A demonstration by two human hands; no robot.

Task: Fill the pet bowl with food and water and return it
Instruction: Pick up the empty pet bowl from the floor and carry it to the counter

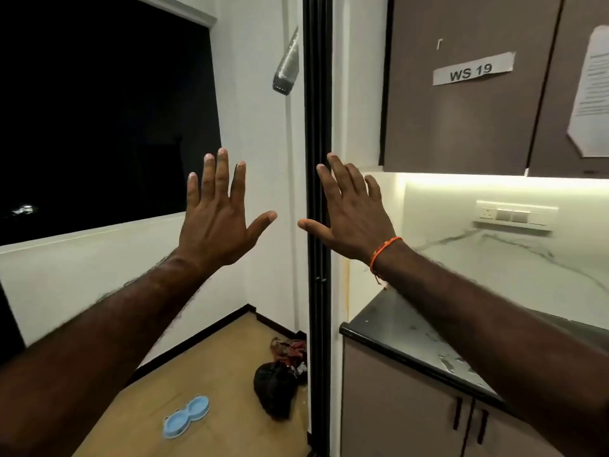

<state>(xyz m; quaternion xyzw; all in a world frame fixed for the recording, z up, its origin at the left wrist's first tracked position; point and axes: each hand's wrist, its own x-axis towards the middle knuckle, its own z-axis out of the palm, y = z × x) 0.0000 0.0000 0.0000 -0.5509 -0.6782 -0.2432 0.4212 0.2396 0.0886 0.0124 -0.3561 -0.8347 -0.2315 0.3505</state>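
Observation:
A light blue double pet bowl lies on the tan floor, low in the view and left of a black door frame. Both of its cups look empty. My left hand is raised at chest height with fingers spread wide, holding nothing. My right hand, with an orange thread at the wrist, is raised beside it, also spread and empty, in front of the black frame. Both hands are far above the bowl.
A black bag and a crumpled red wrapper lie on the floor by the black frame. A dark countertop over brown cabinets stands at right, with wall cabinets above. A dark window fills the left.

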